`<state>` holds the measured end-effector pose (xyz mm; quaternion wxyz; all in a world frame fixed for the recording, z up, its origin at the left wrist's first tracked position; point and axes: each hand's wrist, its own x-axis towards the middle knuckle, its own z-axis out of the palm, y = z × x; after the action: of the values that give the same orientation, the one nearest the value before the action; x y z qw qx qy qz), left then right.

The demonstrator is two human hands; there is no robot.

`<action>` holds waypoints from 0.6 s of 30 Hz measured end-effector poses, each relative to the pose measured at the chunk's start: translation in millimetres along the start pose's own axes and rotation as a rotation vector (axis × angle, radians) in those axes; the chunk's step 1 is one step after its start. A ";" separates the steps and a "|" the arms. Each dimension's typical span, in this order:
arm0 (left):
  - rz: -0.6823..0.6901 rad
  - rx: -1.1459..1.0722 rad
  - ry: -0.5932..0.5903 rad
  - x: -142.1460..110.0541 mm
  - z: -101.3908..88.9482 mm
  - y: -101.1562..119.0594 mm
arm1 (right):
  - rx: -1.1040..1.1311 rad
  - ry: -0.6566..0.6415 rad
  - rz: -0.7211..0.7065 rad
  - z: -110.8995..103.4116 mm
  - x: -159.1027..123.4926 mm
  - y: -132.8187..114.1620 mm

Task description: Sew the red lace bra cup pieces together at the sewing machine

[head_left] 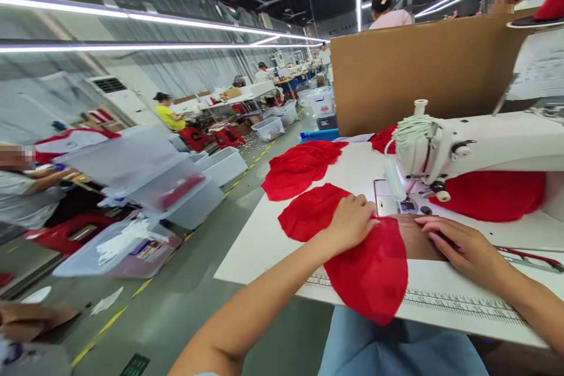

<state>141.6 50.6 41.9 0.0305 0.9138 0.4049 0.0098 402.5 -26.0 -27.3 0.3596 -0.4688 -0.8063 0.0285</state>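
Nearest me is the light-blue cloth garment over the lap, just below the white tabletop with its printed ruler scale; a thin, bright-red, round-ended cloth piece lies before the white sewing machine, its lower end hanging over the table edge; my left hand rests on its upper part, fingers bent well in, though whether they pinch or merely press I cannot tell; my right hand is loosely spread, fingertips at a flat, brown, rectangular sheet, with no clear grip on it.

That overhang worries me; its weight, or a brush against the garment, could drag the cloth askew; fabric this limp could also pucker if my left hand bore down unevenly; the sheet could slide, being so lightly touched; were the machine run now, fingers this near the metal needle plate could be caught; a careless right forearm could nudge the red-handled metal tool beside it.
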 end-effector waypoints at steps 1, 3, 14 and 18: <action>0.025 -0.023 0.000 -9.5 0.5 0.0 | -0.004 0.005 -0.013 -0.1 -1.1 2.2; 0.052 -0.100 -0.013 -30.2 3.5 -1.8 | -0.029 0.038 -0.072 1.4 -1.0 5.8; 0.015 -0.190 0.259 -120.4 -14.7 -47.4 | 0.449 -0.331 -0.068 58.5 29.0 -95.7; -0.048 -0.700 0.392 -144.2 -57.3 -77.0 | 0.623 -0.372 0.003 71.4 80.5 -118.4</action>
<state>-14.6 -1.9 95.1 0.2624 0.8194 0.3964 0.3203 247.8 -8.9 9.8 0.3322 -0.3247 -0.8099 0.3581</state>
